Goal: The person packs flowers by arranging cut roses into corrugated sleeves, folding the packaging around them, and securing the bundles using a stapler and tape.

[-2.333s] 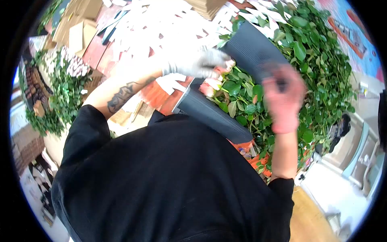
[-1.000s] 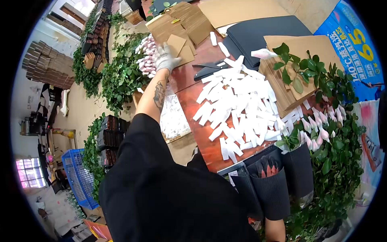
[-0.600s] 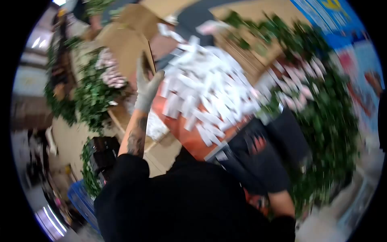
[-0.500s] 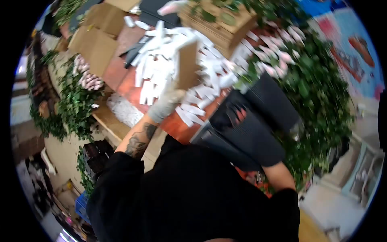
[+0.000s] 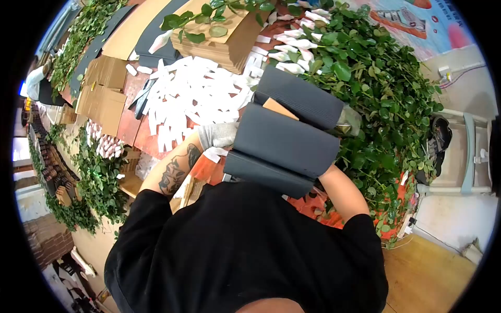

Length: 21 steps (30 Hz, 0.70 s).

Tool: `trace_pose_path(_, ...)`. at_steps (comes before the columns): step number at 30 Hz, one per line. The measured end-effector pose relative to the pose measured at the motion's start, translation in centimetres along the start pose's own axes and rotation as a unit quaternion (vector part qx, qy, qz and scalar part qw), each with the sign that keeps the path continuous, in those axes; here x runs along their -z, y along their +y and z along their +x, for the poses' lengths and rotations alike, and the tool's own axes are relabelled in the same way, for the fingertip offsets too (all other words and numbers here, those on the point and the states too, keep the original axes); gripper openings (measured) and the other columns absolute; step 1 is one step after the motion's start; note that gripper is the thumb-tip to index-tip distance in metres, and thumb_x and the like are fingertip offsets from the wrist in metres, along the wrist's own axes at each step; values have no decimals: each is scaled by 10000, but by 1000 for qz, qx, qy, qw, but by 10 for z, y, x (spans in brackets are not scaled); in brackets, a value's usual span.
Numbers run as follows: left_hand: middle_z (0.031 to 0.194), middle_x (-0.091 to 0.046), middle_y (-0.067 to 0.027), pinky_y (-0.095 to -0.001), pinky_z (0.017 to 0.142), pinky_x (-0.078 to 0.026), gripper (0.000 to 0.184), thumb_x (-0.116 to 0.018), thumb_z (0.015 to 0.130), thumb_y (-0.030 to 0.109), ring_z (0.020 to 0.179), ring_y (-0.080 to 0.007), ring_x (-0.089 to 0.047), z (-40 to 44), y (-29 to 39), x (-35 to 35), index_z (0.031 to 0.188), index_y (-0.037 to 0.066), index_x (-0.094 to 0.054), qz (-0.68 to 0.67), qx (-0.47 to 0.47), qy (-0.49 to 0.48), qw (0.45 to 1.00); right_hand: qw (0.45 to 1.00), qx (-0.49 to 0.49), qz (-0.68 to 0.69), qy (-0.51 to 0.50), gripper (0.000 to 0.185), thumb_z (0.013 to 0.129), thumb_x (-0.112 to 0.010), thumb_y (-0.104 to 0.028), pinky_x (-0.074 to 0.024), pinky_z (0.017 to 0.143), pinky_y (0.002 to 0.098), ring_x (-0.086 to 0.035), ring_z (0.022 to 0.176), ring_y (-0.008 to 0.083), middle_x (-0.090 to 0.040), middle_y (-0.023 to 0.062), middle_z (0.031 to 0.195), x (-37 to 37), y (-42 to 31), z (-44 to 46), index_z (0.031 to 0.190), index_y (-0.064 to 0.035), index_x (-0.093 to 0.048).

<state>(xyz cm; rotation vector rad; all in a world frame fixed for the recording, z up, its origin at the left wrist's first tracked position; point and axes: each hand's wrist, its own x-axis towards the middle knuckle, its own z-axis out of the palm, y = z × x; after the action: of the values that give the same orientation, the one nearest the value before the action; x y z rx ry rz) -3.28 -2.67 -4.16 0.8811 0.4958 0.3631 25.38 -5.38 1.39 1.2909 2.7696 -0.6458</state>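
Poster (image 5: pixel 409 23) writing illegible. 3 dark-grey panels (image 5: pixel 286 140) side by side, tan card (image 5: pixel 280 108) between 2. Left hand (image 5: pixel 218 135) beside them, right hand hidden; can't tell either's fingers.

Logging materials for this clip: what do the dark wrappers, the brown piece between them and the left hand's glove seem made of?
Dark wrappers: matte, perhaps corrugated card or plastic; fine ridges show. Brown piece: likely cardboard, being dull tan and straight-edged. Glove: apparently knitted fabric, matte; its surface looks textured and creased.
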Motion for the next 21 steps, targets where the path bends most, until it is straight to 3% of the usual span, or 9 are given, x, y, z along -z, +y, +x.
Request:
trace_pose_path(4, 1251, -542, -168, -328, 954, -442, 572, -688, 828, 189, 1156, -247, -533, -11, 48, -33, 1291, -48, -450, 308, 23, -78, 948, 998, 11, 64, 12, 515, 799, -673, -154, -489, 884, 359, -560, 1101, 212, -565, 137, 1189, 20, -10, -10, 1250, 4, -481)
trace_pose_path(6, 1288, -517, -157, -343, 985, -412, 604, -687, 831, 223, 1201, -247, -493, -9, 53, -48, 1304, -53, -431, 366, 11, -162, 916, 968, 6, 235, 82, 517, 792, -681, -138, -501, 872, 349, -568, 1092, 195, -572, 126, 1182, 56, -17, -25, 1248, 5, -482)
trace_pose_path(7, 1318, -497, -148, -350, 1010, -386, 629, -682, 837, 251, 1236, -244, -460, -2, 57, -55, 1316, -58, -414, 356, -12, -224, 907, 885, -142, 423, 130, 543, 782, -688, -87, -512, 829, 292, -592, 1049, 186, -584, 94, 1161, 84, -39, -37, 1267, -4, -459)
trace_pose_path(8, 1341, -470, -168, -365, 1022, -360, 627, -667, 827, 258, 1250, -276, -444, -6, 69, -66, 1314, -45, -414, 464, 23, -212, 860, 763, -87, 618, 168, 523, 788, -685, -71, -523, 802, 294, -617, 980, 189, -598, 94, 1139, 87, -19, -44, 1262, -14, -471)
trace_pose_path(11, 1303, -486, -194, -374, 990, -384, 599, -629, 795, 206, 1206, -323, -469, -1, 84, -106, 1313, -13, -421, 594, 140, -168, 774, 702, -107, 704, -29, 488, 807, -688, -151, -538, 695, 276, -632, 863, 119, -644, 73, 1027, 130, -20, -55, 1232, -2, -500)
trace_pose_path(15, 979, -646, -201, -405, 827, -485, 398, -564, 733, 159, 973, -356, -608, 5, 63, -116, 1102, 10, -585, 669, 136, -55, 729, 677, -237, 697, -15, 367, 835, -659, -196, -371, 406, 201, -521, 505, 61, -634, 2, 808, 49, -8, -18, 1149, -30, -568)
trace_pose_path(17, 987, -638, -196, -411, 856, -473, 381, -590, 786, 211, 990, -356, -598, -1, 60, -118, 1118, 26, -578, 689, 140, -37, 710, 687, -262, 677, -29, 349, 842, -656, -187, -452, 534, 237, -577, 645, 78, -643, 14, 868, 44, 3, -13, 1139, -21, -579)
trace_pose_path(19, 1016, -629, -199, -411, 860, -468, 427, -582, 827, 329, 1001, -347, -596, -11, 72, -126, 1136, 34, -572, 657, 112, -34, 744, 815, -172, 550, 63, 322, 815, -667, -151, -481, 708, 252, -602, 783, 109, -656, 46, 956, 16, 23, -8, 1083, 17, -601)
trace_pose_path(21, 1023, -626, -198, -409, 867, -463, 482, -555, 858, 431, 1003, -341, -597, -22, 68, -123, 1138, 39, -573, 647, 98, -6, 756, 868, -237, 417, 129, 246, 800, -647, -126, -483, 785, 304, -615, 841, 190, -658, 108, 894, 5, 20, 1, 1002, 13, -634)
